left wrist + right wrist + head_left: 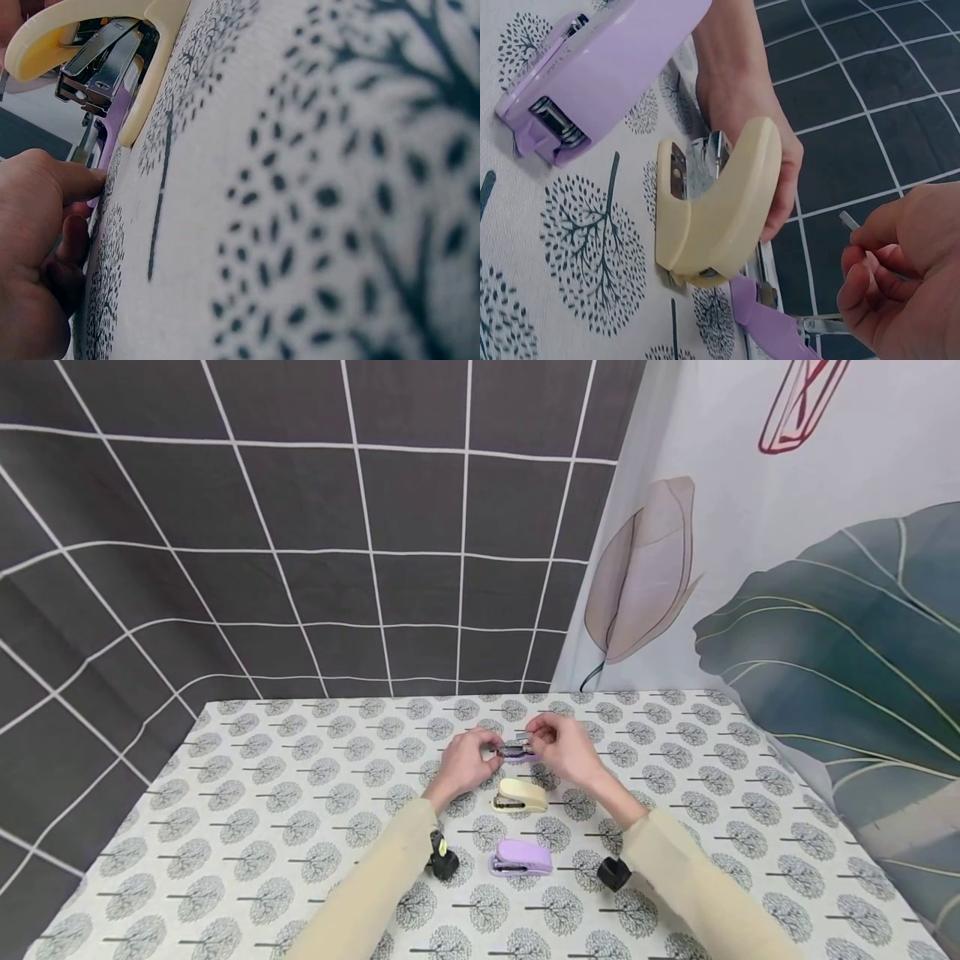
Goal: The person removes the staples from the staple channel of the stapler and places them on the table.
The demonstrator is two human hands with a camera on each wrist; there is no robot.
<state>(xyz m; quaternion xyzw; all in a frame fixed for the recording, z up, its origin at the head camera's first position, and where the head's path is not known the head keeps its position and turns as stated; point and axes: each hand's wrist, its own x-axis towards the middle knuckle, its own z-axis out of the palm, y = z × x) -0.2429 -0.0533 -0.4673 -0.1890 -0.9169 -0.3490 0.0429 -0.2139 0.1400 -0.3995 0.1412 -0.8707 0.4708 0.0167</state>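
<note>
At the far side of the table, my left hand [467, 762] grips the left end of a purple stapler [522, 758], whose top is swung open to show its metal staple channel. My right hand [561, 747] is raised at the stapler's right end. Between thumb and finger it pinches a small grey strip of staples [849, 220], held apart from the stapler in the right wrist view. A cream stapler [521, 795] stands just nearer than both hands. In the left wrist view, the cream stapler [161, 22] partly hides the purple stapler's base [114, 124] beside my fingertips.
Nearest me on the table sits a second purple stapler [522, 857], closed. A white cloth with tree prints [315, 810] covers the table. Behind its far edge hangs a dark checked curtain [412, 585], and a pale leaf-patterned curtain [720, 460] hangs on the right.
</note>
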